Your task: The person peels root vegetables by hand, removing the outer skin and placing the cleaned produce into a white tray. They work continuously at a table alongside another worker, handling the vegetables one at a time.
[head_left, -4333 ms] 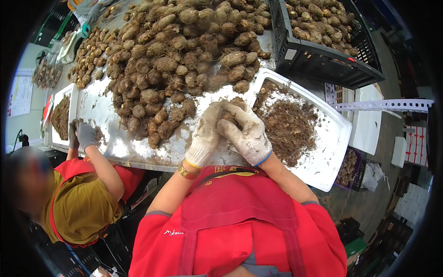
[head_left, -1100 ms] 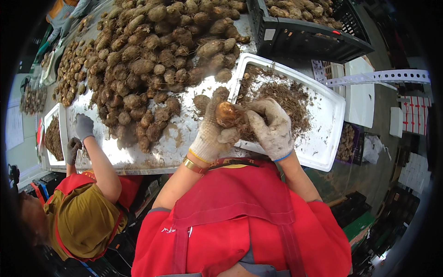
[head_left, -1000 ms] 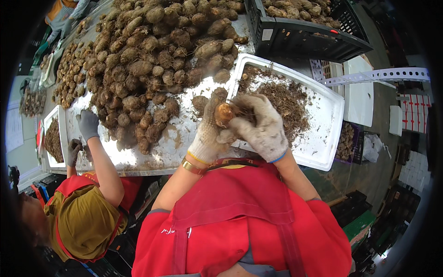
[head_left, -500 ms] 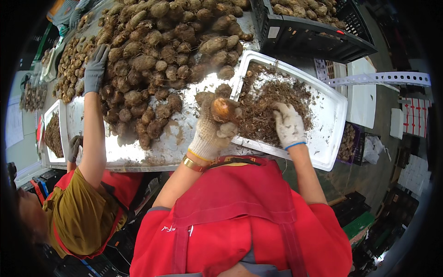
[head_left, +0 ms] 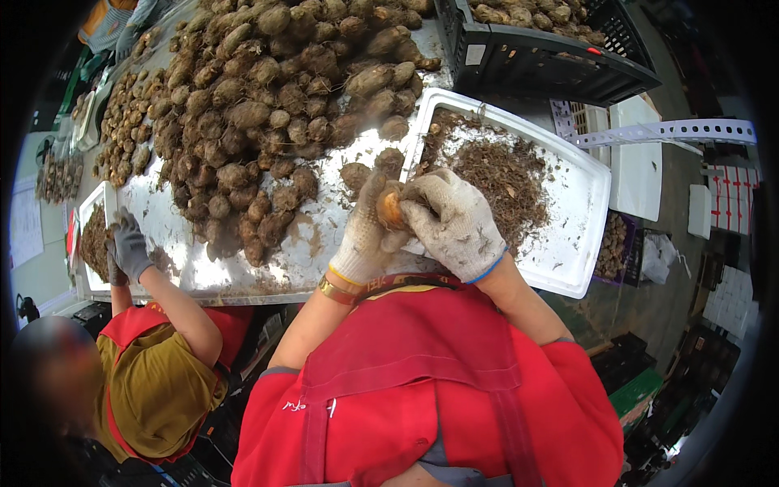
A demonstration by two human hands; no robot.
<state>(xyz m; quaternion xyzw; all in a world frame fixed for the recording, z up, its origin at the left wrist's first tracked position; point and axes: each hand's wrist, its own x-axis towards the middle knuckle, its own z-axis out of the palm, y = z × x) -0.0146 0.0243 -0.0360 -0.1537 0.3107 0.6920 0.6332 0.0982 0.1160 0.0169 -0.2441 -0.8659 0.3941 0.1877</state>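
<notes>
My left hand [head_left: 363,235], in a whitish knit glove, is wrapped round a taro corm [head_left: 390,211] whose partly bared skin shows orange-brown. Against the right side of that corm my right hand [head_left: 459,226], gloved too and soiled, presses with its fingers bent and pinched together. What the right fingertips grip is partly hidden. Both hands are above the near left corner of a white tray [head_left: 599,215], which holds brown fibrous husk scraps [head_left: 505,180]. Two loose hairy taros, one of them this taro [head_left: 355,175], lie just beyond my left hand.
A big heap of hairy taros [head_left: 243,122] covers the table's left and far part. A black crate [head_left: 552,61] of taros stands at the far right. On the left a co-worker's grey-gloved hands [head_left: 130,247] are at another white tray [head_left: 101,195]. A perforated strip [head_left: 673,132] juts out right.
My right hand has left the husk scraps and come left onto the taro in my left hand. The co-worker's hand has drawn back from the heap to the tray on the left.
</notes>
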